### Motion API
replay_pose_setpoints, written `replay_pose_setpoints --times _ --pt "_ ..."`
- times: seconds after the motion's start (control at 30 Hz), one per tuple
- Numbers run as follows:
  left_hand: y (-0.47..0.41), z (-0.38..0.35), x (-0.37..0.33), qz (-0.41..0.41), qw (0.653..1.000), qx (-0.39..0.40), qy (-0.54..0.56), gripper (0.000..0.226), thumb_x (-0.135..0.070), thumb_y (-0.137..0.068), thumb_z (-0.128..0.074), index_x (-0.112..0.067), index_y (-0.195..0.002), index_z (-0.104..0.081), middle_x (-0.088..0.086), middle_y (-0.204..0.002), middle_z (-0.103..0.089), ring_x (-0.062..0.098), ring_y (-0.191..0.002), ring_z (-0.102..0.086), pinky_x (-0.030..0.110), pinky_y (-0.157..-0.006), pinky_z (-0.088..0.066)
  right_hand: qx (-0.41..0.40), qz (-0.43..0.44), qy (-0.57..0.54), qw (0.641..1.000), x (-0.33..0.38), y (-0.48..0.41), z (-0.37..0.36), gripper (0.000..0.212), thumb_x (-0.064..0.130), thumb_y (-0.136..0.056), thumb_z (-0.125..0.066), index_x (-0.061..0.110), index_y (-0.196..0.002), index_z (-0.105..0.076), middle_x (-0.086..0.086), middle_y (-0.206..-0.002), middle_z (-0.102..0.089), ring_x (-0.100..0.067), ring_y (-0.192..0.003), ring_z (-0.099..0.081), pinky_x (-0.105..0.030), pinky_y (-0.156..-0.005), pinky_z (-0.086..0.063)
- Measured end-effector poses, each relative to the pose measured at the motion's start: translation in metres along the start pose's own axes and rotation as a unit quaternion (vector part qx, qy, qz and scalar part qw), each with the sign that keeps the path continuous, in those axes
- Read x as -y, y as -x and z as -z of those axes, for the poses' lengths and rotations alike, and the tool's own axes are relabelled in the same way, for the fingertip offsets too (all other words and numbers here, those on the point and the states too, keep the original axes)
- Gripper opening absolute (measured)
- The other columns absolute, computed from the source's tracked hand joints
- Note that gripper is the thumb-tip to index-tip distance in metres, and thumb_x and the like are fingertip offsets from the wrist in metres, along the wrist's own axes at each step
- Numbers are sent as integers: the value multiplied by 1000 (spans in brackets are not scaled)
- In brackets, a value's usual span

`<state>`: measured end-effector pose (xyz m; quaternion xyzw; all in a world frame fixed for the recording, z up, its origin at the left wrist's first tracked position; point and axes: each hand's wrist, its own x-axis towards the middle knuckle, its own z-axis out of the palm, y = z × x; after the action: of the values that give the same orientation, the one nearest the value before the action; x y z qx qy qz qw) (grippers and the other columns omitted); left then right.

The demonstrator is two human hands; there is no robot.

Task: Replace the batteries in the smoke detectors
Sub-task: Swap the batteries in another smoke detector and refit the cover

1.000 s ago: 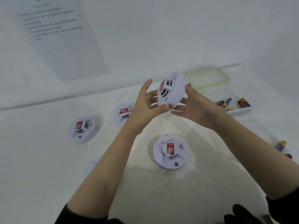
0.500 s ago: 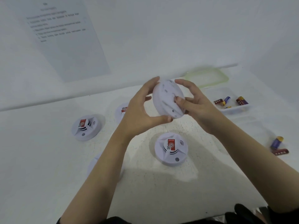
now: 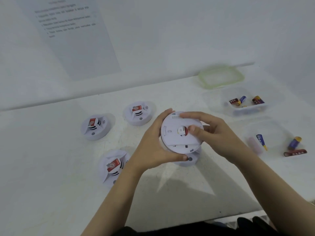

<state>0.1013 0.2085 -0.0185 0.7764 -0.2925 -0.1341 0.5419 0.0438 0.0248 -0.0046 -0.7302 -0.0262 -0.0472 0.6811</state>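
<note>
I hold a white round smoke detector (image 3: 177, 133) above the table with its back side facing me. My left hand (image 3: 153, 143) grips its left rim and lower edge. My right hand (image 3: 213, 132) holds the right rim, with the thumb pressed on the red-and-white centre of the back. Another detector (image 3: 189, 160) lies on the table right under it, mostly hidden. Three more detectors lie face up: one (image 3: 95, 126) at the left, one (image 3: 139, 113) behind, one (image 3: 114, 166) at the front left.
A clear tub (image 3: 247, 111) at the right holds several batteries (image 3: 242, 100). A second clear tub (image 3: 252, 133) nearer me holds a battery (image 3: 261, 141), with two more batteries (image 3: 294, 148) beside it. A green-rimmed lid (image 3: 221, 77) lies by the wall. A printed sheet (image 3: 75, 36) hangs on the wall.
Both hands turned the held detector from its front to its back side and lowered it. My right thumb now presses the centre of the back.
</note>
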Motion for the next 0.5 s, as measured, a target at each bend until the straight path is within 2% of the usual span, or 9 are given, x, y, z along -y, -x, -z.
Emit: replay_pose_setpoints --times 0.07,0.17,0.23,0.3,0.5 --pt "6 1 0 -5 1000 -13 3 99 -11 -50 -91 -34 -134 -44 -24 -122 -58 -2 -117 -55 14 -85 -50 25 -1 13 1000 -1 3 0 35 15 -84 -69 31 -115 -66 9 -119 -63 -12 -107 -62 -29 -79 -56" --pt "14 5 0 -10 1000 -22 3 99 -7 -49 -93 -29 -135 -48 -18 -122 -61 3 -118 -57 15 -86 -50 71 0 50 996 2 6 -2 56 22 -68 -78 45 -117 -62 11 -118 -58 -7 -114 -54 -25 -88 -51" --pt "19 7 0 -13 1000 -21 -5 102 -7 -48 -95 -25 -136 -49 -14 -124 -62 5 -119 -57 15 -87 -49 104 10 64 992 7 8 -5 64 15 -65 -80 41 -119 -60 21 -112 -57 0 -112 -53 -18 -86 -48" --pt "24 9 1 -14 1000 -12 -10 102 -6 -48 -96 -23 -138 -49 -10 -127 -62 7 -121 -56 16 -89 -49 144 22 69 987 13 10 -10 65 -1 -66 -80 30 -118 -57 32 -105 -57 9 -105 -53 -10 -82 -46" --pt "39 13 3 -20 1000 -5 -13 97 -9 -47 -93 -23 -135 -53 -8 -123 -65 12 -119 -58 17 -87 -50 194 12 67 979 16 15 -16 65 -11 -65 -77 16 -122 -58 27 -109 -58 7 -105 -55 -10 -79 -46"
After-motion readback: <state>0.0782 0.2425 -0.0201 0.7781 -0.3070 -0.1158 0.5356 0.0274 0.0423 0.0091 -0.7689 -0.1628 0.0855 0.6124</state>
